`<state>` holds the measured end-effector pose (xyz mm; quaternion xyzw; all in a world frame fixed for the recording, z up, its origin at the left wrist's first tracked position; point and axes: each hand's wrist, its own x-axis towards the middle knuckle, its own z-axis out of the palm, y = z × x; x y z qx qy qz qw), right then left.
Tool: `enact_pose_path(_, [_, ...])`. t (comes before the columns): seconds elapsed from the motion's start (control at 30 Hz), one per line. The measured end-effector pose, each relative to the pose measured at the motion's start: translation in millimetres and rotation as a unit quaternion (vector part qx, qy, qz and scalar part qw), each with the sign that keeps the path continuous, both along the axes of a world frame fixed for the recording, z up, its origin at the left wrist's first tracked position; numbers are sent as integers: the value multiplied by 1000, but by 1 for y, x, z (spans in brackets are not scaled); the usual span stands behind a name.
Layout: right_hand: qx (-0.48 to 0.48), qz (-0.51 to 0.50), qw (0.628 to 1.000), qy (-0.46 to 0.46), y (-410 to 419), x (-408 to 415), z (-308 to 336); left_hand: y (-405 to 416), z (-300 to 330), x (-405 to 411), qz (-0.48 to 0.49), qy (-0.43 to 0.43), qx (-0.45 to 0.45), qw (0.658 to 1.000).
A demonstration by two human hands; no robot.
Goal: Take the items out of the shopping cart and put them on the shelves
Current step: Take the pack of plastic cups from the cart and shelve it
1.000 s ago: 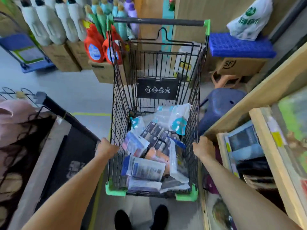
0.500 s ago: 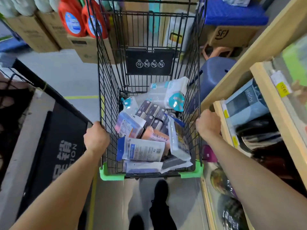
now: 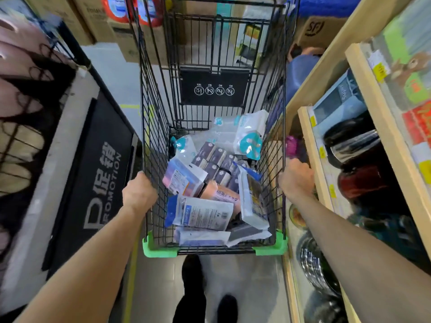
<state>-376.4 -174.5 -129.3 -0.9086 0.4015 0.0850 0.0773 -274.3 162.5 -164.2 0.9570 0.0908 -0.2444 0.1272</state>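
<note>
A black wire shopping cart (image 3: 151, 127) with green corner bumpers stands in front of me. Several packaged items lie in its basket: a white and blue pouch (image 3: 204, 213), a pink and white pack (image 3: 184, 179), a bundle of dark purple tissue packs (image 3: 217, 159) and a white pack with a teal disc (image 3: 250, 138). My left hand (image 3: 138, 194) grips the cart's left rim. My right hand (image 3: 296, 178) grips the right rim. Wooden shelves (image 3: 312, 157) rise along the right side.
The shelves hold blue boxes (image 3: 338, 106), dark rolled goods (image 3: 354, 141) and plates low down (image 3: 314, 271). A black promotion stand (image 3: 93, 173) with wire racks is on the left. Cardboard boxes (image 3: 319, 29) and red detergent bottles (image 3: 116, 8) lie ahead. My black shoes (image 3: 193, 271) are below.
The cart and I have moved forward along the aisle. The detergent bottles and boxes ahead are nearer, and both hands keep their grip on the rims.
</note>
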Motion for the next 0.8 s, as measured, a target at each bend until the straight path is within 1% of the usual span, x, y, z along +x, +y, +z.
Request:
enact_pose_path(0.2, [21, 5, 1000, -1, 29, -88, 2, 31, 4, -98, 25, 7, 13, 1000])
enact_pose_path(0.27, [11, 3, 1000, 3, 41, -125, 0, 41, 7, -135, 13, 11, 18, 1000])
enact_pose_path(0.4, [-6, -11, 1000, 1, 68, -188, -3, 69, 7, -195, 16, 16, 1, 1000])
enact_pose_path(0.47, [2, -21, 1000, -2, 79, -220, -5, 82, 8, -224, 18, 17, -10, 1000])
enact_pose_path(0.6, [31, -56, 998, -8, 99, -280, -8, 110, 7, -282, 38, 38, -62, 997])
enact_pose_path(0.7, [50, -49, 998, -6, 112, -319, -2, 128, 7, -321, 39, 53, -84, 994])
enact_pose_path(0.8, [43, -23, 999, 7, 121, -353, 5, 138, 11, -345, 10, 108, -58, 992])
